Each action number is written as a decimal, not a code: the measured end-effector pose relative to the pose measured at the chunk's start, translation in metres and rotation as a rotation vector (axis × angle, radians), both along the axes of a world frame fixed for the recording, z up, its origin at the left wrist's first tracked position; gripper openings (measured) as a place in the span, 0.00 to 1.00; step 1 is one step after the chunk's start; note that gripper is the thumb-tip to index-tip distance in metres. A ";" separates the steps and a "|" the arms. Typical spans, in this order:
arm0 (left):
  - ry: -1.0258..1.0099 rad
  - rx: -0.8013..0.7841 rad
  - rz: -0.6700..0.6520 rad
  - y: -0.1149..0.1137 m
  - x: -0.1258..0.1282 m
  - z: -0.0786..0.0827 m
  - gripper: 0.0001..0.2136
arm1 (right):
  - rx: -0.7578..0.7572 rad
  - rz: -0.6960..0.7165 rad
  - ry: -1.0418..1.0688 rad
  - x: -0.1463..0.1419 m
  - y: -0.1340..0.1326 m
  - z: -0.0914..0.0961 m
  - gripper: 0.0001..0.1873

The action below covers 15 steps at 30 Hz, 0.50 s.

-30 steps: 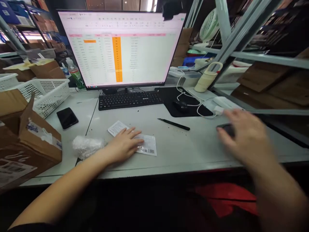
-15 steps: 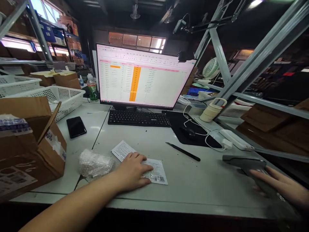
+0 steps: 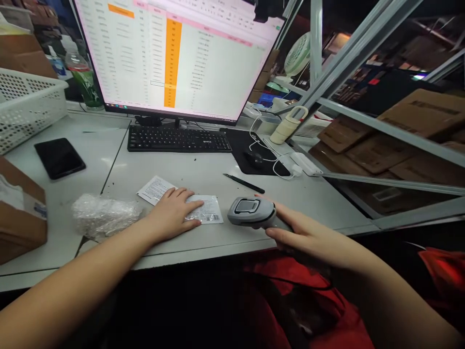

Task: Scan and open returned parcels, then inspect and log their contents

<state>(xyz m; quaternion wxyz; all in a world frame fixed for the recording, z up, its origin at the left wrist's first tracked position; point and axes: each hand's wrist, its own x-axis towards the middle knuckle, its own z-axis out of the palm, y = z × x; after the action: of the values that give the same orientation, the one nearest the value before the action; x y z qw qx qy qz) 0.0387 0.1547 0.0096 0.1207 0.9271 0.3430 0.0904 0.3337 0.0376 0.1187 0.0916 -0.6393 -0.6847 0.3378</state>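
My left hand (image 3: 174,213) lies flat with spread fingers over two white printed packets on the desk. The left packet (image 3: 155,189) is tilted and partly under my fingers; a small barcode shows on the right packet (image 3: 210,209). My right hand (image 3: 300,230) is wrapped around the handle of a grey barcode scanner (image 3: 252,211), held above the desk's front edge. Its head points left toward the right packet's barcode, with a gap between them. Left of my left hand sits a clear bubble-wrapped bundle (image 3: 107,215), contents not readable. A slim black craft knife (image 3: 244,183) lies beyond the scanner.
A keyboard (image 3: 178,139) lies below a large monitor (image 3: 214,63) showing a spreadsheet. A mouse (image 3: 254,159) rests on a black pad, near a white power strip (image 3: 305,164). At left are a phone (image 3: 60,157), a cardboard box (image 3: 22,208) and a white basket (image 3: 32,106).
The barcode scanner in my right hand has come left from the desk's right side to beside the packets. My left hand stays on the packets. The camera view has shifted down and closer.
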 end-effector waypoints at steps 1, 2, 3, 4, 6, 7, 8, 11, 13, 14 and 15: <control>-0.002 0.002 -0.001 0.000 0.000 0.000 0.25 | 0.002 0.030 -0.016 -0.001 0.001 0.002 0.42; -0.007 0.003 -0.001 0.000 0.000 0.000 0.25 | 0.007 0.061 -0.033 -0.002 0.002 0.003 0.42; -0.013 0.001 -0.001 0.000 0.000 0.000 0.25 | 0.010 0.090 -0.050 -0.002 0.002 0.003 0.42; -0.019 -0.002 0.000 0.001 0.000 -0.001 0.25 | 0.008 0.110 -0.067 -0.002 0.002 0.004 0.41; -0.028 -0.005 0.001 0.001 0.000 -0.002 0.25 | 0.003 0.134 -0.101 -0.001 0.003 0.003 0.41; -0.030 -0.005 0.001 0.002 0.000 -0.003 0.25 | 0.007 0.138 -0.116 0.000 0.003 0.002 0.41; -0.032 -0.005 0.000 0.002 0.000 -0.003 0.26 | 0.012 0.138 -0.129 0.000 0.003 0.002 0.41; -0.038 -0.008 -0.004 0.001 0.000 -0.004 0.26 | 0.036 0.110 -0.153 0.004 0.003 0.001 0.41; -0.053 -0.003 -0.003 0.000 0.000 -0.003 0.26 | 0.068 0.085 -0.155 0.006 0.004 0.001 0.42; -0.067 0.004 -0.001 -0.001 0.000 -0.002 0.27 | 0.091 0.076 -0.151 0.006 0.005 0.002 0.41; -0.085 0.014 0.002 -0.002 0.000 -0.001 0.27 | 0.124 0.061 -0.138 0.006 0.005 0.004 0.41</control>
<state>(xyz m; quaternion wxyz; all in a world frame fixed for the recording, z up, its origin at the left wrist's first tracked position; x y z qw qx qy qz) 0.0389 0.1522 0.0089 0.1286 0.9230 0.3377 0.1322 0.3399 0.0430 0.1222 0.0733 -0.6330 -0.7281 0.2524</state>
